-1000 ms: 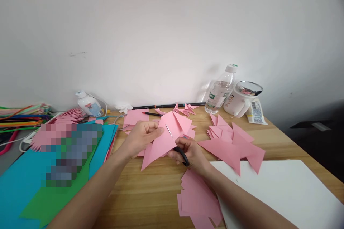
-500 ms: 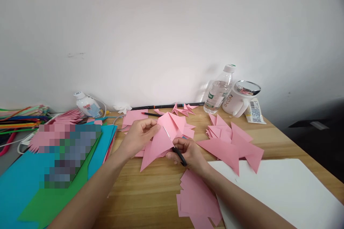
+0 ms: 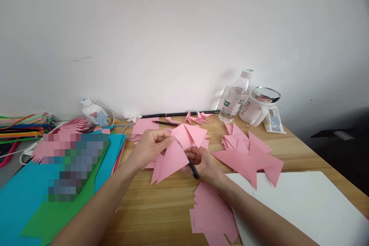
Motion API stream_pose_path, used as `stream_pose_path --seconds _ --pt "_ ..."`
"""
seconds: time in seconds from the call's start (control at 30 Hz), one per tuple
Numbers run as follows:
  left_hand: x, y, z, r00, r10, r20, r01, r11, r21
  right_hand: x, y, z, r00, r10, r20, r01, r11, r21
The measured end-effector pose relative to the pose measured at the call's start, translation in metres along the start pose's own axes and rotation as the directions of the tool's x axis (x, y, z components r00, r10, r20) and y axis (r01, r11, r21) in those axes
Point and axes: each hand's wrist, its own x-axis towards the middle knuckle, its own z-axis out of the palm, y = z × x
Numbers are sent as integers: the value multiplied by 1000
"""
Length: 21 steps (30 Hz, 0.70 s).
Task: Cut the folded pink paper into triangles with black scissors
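Observation:
My left hand [image 3: 155, 144] pinches the upper left edge of a folded sheet of pink paper [image 3: 174, 159], raised above the table at the centre. My right hand [image 3: 201, 163] is closed round the black handles of a pair of scissors [image 3: 193, 170]. The thin blades run up and left across the pink paper, their tip close to my left fingertips. A triangular flap of the paper spreads to the right of the blades. Other pink pieces lie beneath and behind the held sheet, partly hidden by it.
Pink cut pieces [image 3: 249, 157] lie right of my hands, and more pink paper [image 3: 215, 215] in front. A white board [image 3: 302, 200] fills the right front. A water bottle [image 3: 235, 96] and a mug [image 3: 256, 105] stand behind. Blue sheets [image 3: 20, 196] cover the left.
The held pink paper has shifted slightly right and its flap has swung further down to the right. The scissors have tilted a little; both hands keep their grip.

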Motion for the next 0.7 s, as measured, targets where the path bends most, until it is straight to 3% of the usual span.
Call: stream_pose_path --seconds 0.7 --pt "1 -5 -1 1000 22 -11 -21 996 84 -1 -5 5 999 31 -25 -32 999 -13"
